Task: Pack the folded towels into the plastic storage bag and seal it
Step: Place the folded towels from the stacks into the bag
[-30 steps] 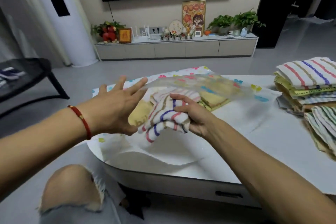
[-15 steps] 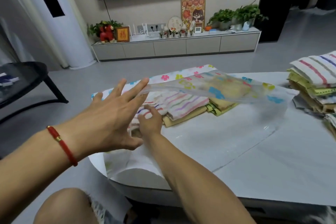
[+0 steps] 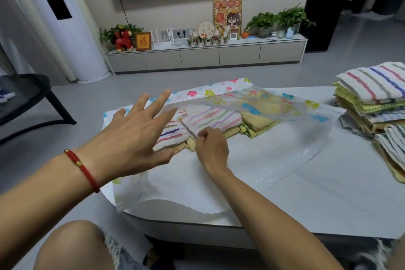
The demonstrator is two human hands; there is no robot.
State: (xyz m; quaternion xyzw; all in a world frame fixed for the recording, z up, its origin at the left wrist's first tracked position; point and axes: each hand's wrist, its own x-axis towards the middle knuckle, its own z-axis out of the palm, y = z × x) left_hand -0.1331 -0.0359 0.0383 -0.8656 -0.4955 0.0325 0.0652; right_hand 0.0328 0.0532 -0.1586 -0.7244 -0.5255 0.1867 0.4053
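Observation:
A clear plastic storage bag (image 3: 274, 160) printed with coloured flowers lies on the white table (image 3: 328, 208), its mouth towards me. My left hand (image 3: 135, 138), fingers spread, props up the bag's upper layer (image 3: 285, 112) with its fingertips. Inside lie folded towels: a pastel striped one (image 3: 210, 118) on top, a bolder striped one (image 3: 173, 136) to its left, yellow ones (image 3: 260, 125) beneath and behind. My right hand (image 3: 211, 149) is inside the mouth, fingers pinched on the near corner of the pastel striped towel.
A stack of folded striped and yellow towels (image 3: 372, 96) stands at the table's right edge, with more (image 3: 392, 149) in front of it. A black side table (image 3: 26, 94) is at the left. My bare knee (image 3: 72, 245) is below the table's rounded front edge.
My right hand carried a striped towel from in front of the bag into its mouth and set it on the towels inside. My left hand kept the upper layer lifted.

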